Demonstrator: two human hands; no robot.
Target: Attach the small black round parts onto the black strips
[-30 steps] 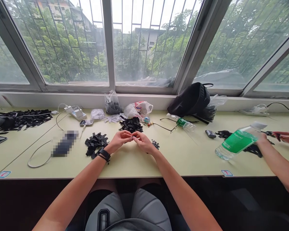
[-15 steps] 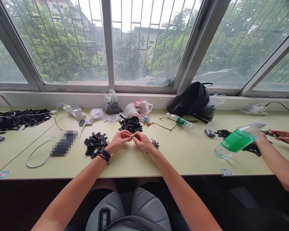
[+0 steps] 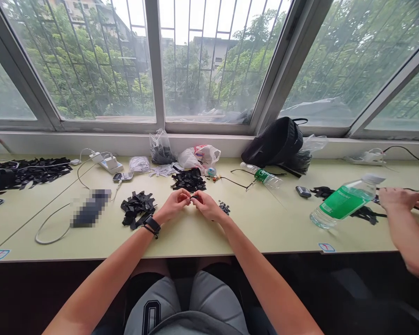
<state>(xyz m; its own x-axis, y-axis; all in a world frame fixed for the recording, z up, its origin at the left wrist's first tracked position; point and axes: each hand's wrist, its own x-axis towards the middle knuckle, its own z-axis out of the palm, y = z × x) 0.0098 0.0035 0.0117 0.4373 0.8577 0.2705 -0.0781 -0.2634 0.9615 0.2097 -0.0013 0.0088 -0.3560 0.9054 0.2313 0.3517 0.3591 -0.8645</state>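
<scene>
My left hand and my right hand meet fingertip to fingertip over the pale green table. Both pinch one small black piece between them; its shape is too small to make out. A black band sits on my left wrist. Beside my left hand lies a pile of black strips. A second black pile lies just beyond my hands. A small cluster of tiny black parts rests to the right of my right hand.
A co-worker's hands work at the right, behind a tilted green-labelled water bottle. A black bag, plastic bags, glasses, a lying bottle, a charger with cable and more black strips lie along the table.
My hands have stayed together, working the small piece with barely any shift. The co-worker's hands have drawn closer together at the right.
</scene>
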